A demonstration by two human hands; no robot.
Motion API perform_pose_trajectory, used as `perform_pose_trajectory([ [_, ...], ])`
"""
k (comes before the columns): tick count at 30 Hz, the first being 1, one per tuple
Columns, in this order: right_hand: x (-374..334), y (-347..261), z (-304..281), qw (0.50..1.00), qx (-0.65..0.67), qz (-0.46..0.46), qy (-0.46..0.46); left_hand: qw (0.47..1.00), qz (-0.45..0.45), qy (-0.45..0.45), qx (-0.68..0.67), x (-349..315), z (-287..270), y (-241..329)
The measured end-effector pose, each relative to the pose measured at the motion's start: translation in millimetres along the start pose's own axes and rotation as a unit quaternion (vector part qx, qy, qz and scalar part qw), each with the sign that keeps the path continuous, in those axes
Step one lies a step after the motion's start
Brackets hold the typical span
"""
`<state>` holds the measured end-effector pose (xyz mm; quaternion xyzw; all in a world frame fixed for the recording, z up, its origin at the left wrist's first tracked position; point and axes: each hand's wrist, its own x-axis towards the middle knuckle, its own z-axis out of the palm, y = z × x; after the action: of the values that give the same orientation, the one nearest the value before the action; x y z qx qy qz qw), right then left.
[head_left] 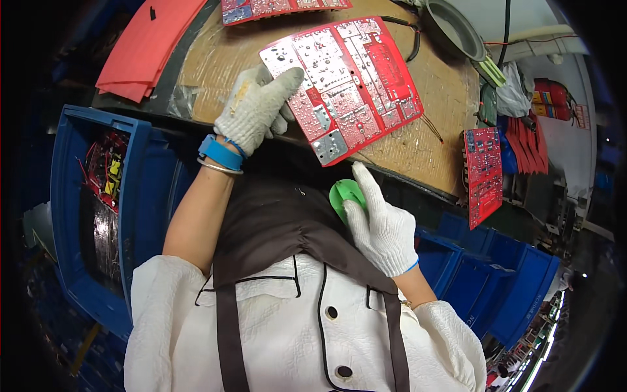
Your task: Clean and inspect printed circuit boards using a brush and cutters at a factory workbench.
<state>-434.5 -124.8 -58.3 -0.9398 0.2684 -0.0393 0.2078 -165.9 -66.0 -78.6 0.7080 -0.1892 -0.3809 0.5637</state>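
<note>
My left hand point(255, 108), in a white knitted glove with a stained back, grips a red circuit board point(346, 85) by its left edge, thumb on top. The board is tilted above the bench's front edge, its soldered side facing up, with thin wire ends sticking out at its right corner. Below the board, in front of my apron, my gloved right hand point(382, 228) pinches a round, flat green object point(346, 196) between thumb and fingers. What kind of thing it is I cannot make out.
Another circuit board point(284, 8) lies at the bench's far side; a third point(483, 173) juts over its right end. Red sheets point(147, 49) are stacked far left, a grey round pan point(457, 29) stands far right. Blue bins point(137, 189) flank me, the left one containing boards.
</note>
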Motion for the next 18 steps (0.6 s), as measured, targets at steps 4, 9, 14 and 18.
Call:
perform_pose_trajectory([
  [4,16,-7,-6,0.997,-0.048,0.018,-0.052,1.0,0.008,0.002,0.006,0,1,2],
  [9,27,-8,-3,0.995,-0.095,-0.004,-0.039,1.0,0.009,0.005,0.006,-3,-1,4],
  [14,30,-10,-1,0.996,-0.077,-0.001,-0.037,1.0,0.007,0.009,0.0,-1,2,3],
  [18,24,-11,-2,0.995,-0.089,-0.008,-0.043,1.0,0.003,0.008,0.014,0,1,3],
])
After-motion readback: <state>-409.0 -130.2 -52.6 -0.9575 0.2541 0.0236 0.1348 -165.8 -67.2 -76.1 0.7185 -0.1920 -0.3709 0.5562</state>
